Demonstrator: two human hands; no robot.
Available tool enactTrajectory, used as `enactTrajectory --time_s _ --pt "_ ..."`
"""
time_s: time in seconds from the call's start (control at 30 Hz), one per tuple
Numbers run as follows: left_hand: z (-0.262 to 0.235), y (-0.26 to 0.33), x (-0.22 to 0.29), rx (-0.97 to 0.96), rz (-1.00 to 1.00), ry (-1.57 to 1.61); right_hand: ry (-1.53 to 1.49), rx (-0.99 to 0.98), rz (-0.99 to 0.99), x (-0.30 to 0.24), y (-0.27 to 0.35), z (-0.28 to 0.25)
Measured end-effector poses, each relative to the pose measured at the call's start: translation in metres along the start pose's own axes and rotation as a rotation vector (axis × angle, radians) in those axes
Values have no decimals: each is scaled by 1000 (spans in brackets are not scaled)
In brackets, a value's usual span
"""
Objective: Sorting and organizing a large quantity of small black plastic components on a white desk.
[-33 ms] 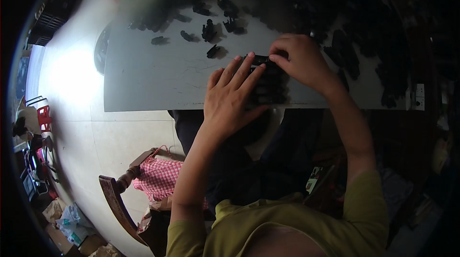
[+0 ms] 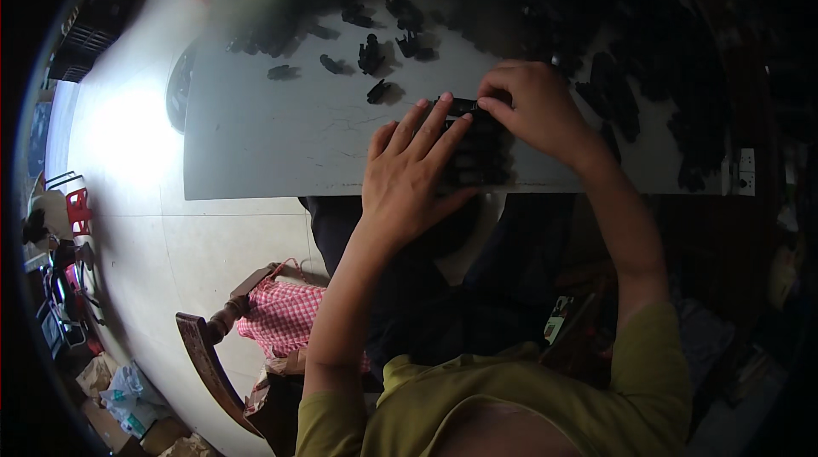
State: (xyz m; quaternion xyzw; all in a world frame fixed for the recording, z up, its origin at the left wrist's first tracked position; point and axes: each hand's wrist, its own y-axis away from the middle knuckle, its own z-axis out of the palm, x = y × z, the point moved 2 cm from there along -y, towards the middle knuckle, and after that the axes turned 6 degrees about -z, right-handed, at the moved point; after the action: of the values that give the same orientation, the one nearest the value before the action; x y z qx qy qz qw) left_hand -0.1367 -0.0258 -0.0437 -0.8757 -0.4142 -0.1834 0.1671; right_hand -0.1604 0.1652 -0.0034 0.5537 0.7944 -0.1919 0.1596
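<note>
My left hand (image 2: 411, 163) lies with its fingers stretched out over a stack of black parts (image 2: 482, 157) near the front edge of the white table (image 2: 256, 146). Its fingertips rest on a small black part (image 2: 464, 105) at the far end of the stack. At that part's right end, my right hand (image 2: 537, 108) is closed, thumb and forefinger pinching together. The parts look like dark moulded pieces laid side by side; their exact kind is too dark to tell. The left palm hides some of them.
Several loose black pieces (image 2: 370, 55) are scattered beyond my hands, with dark heaps (image 2: 609, 95) on the right. A wooden chair (image 2: 202, 346) with a pink checked cloth (image 2: 284, 314) stands to my left. Bags (image 2: 128, 397) and boxes line the floor at far left.
</note>
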Motion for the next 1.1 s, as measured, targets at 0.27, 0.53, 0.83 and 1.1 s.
enactTrajectory --time_s 0.27,0.53,0.83,1.1 --pt "-1 -2 1 -18 -6 -5 68 -190 95 -3 -14 0" --pt "0 0 1 1 -5 -5 63 -212 47 9 -21 8" --pt "-16 -5 -13 120 -84 179 26 -132 307 5 40 0" --pt "3 -14 20 186 113 113 39 192 319 -4 74 23"
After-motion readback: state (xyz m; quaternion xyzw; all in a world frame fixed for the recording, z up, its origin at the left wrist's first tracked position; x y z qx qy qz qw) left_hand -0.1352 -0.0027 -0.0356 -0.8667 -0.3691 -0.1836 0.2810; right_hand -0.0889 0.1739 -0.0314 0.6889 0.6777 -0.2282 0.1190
